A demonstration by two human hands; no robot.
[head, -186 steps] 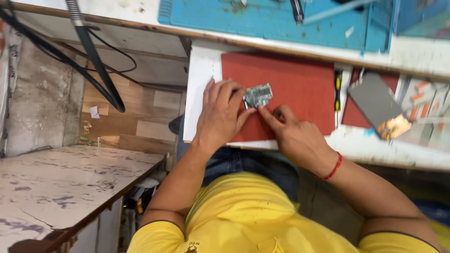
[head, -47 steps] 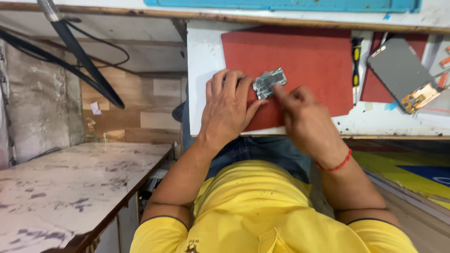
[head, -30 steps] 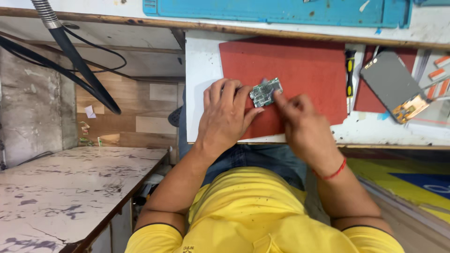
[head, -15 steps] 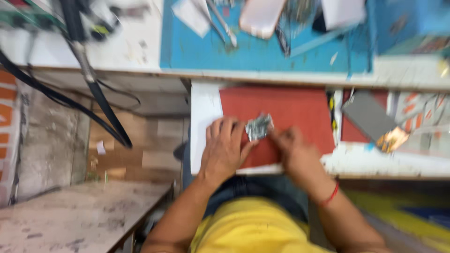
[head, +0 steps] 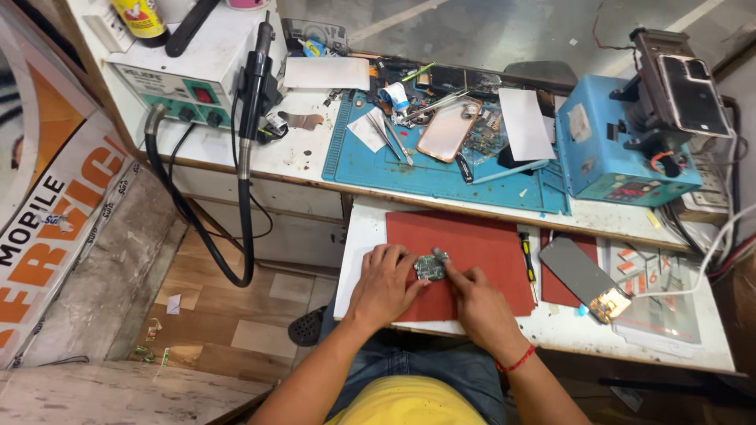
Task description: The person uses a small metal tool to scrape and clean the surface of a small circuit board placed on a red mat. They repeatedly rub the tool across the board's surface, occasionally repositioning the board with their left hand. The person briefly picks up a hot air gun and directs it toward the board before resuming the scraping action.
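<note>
On the red mat point(head: 480, 248), both hands pinch a small circuit board point(head: 430, 266). Left hand point(head: 386, 285) steadies its left edge; right hand point(head: 477, 301) grips the right. Farther right on the worktop point(head: 669, 338) lies a phone screen point(head: 581, 271).

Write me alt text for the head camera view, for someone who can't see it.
Seen from above, a person's left hand and right hand pinch a small circuit board on a red mat. A blue work mat strewn with tools and a phone lies beyond, with a hot-air station at left.

Blue mat point(head: 409, 169), screwdriver point(head: 527, 257), phone screen point(head: 583, 277)
</note>
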